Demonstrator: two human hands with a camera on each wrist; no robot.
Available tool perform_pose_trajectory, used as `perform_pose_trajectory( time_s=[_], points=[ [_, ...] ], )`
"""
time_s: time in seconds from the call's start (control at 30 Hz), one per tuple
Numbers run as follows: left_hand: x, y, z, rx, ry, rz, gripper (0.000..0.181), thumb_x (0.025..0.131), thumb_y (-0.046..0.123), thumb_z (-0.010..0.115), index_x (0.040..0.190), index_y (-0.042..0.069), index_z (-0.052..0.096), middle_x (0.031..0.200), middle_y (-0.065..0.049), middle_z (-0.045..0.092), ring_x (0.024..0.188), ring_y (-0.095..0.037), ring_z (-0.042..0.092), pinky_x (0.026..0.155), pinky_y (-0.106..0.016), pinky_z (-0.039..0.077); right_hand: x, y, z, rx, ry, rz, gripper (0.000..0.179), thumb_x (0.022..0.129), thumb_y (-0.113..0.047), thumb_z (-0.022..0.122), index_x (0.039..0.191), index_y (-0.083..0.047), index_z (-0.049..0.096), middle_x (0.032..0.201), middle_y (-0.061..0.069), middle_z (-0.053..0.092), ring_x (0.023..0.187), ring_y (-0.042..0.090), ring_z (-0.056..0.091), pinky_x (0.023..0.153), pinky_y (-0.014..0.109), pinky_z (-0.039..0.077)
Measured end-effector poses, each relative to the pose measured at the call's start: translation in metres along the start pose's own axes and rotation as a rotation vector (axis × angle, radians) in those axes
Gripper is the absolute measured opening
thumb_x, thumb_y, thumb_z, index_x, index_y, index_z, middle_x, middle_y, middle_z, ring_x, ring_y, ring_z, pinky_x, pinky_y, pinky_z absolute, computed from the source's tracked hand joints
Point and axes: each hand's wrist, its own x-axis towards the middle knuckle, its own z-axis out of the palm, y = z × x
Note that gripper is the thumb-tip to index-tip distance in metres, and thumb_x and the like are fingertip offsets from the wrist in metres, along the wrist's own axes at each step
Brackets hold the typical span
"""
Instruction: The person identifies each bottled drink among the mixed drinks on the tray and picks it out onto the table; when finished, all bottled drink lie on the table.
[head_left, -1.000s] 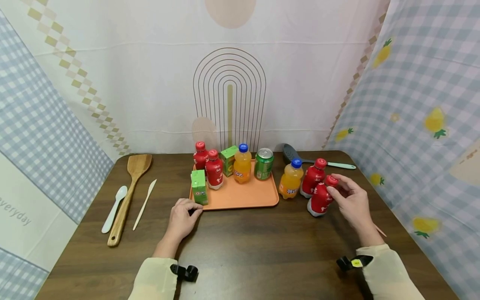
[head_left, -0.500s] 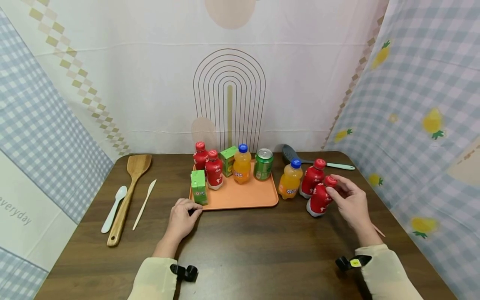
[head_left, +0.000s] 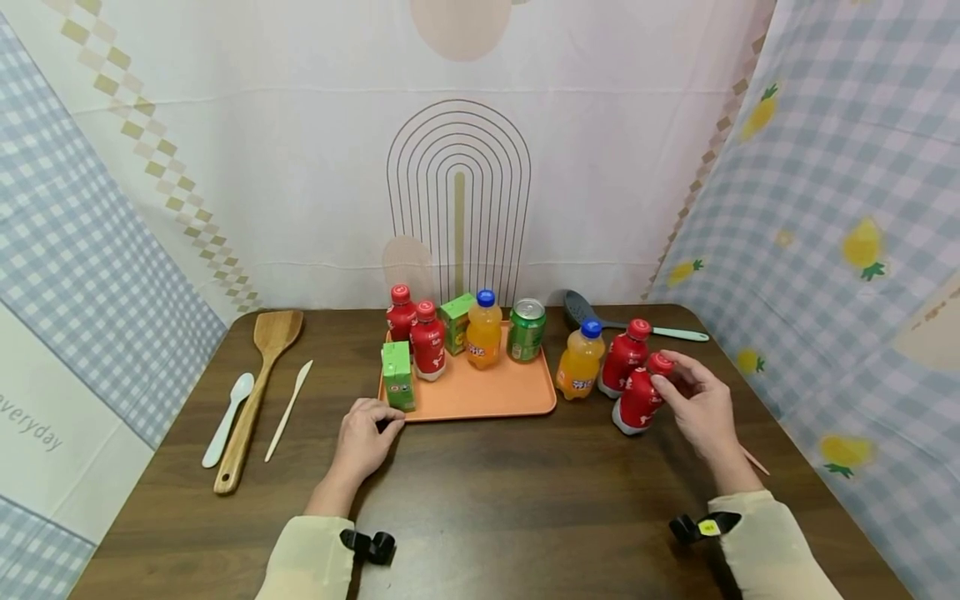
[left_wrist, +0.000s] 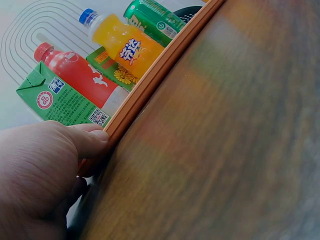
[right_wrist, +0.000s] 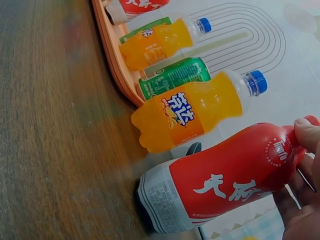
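My left hand [head_left: 365,437] pinches the front-left corner of the orange tray [head_left: 487,404], thumb on the rim in the left wrist view. Just behind it on the tray stands a green drink carton [head_left: 398,377]. My right hand [head_left: 701,404] holds a red bottle [head_left: 641,402] by its neck, thumb and fingers around it just under the cap. The bottle leans a little in the head view. Close behind stands a second red bottle [head_left: 625,360], and left of that an orange soda bottle [head_left: 580,367] with a blue cap, beside the tray's right edge.
Also on the tray are two red bottles [head_left: 429,342], another green carton [head_left: 456,321], an orange soda bottle [head_left: 484,333] and a green can [head_left: 527,333]. A skimmer [head_left: 581,308] lies at the back right. On the left lie a wooden spatula [head_left: 258,392], white spoon [head_left: 228,421] and pale knife [head_left: 288,412].
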Motion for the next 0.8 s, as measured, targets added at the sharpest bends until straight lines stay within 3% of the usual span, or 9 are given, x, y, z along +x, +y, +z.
perform_pose_trajectory(
  time_s=[0.6, 0.8],
  points=[
    [0.0002, -0.0001, 0.0001, -0.007, -0.003, -0.001, 0.006, 0.078, 0.007, 0.079, 0.078, 0.012, 0.076, 0.082, 0.002, 0.069, 0.090, -0.021, 0.059, 0.081, -0.040, 0.046, -0.0009, 0.0006, 0.0007, 0.007, 0.008, 0.006, 0.040, 0.085, 0.001, 0.070, 0.123, 0.003, 0.060, 0.104, -0.009, 0.067, 0.089, 0.005, 0.062, 0.074, 0.014, 0.049],
    [0.0001, -0.0006, 0.0003, -0.002, -0.001, -0.001, 0.007, 0.077, 0.007, 0.080, 0.078, 0.012, 0.076, 0.081, 0.003, 0.069, 0.089, -0.021, 0.059, 0.081, -0.040, 0.046, 0.0026, -0.0060, -0.0043, 0.003, -0.014, 0.009, 0.041, 0.085, -0.002, 0.070, 0.125, 0.003, 0.060, 0.107, -0.001, 0.068, 0.090, 0.009, 0.062, 0.072, 0.015, 0.050]
  ],
)
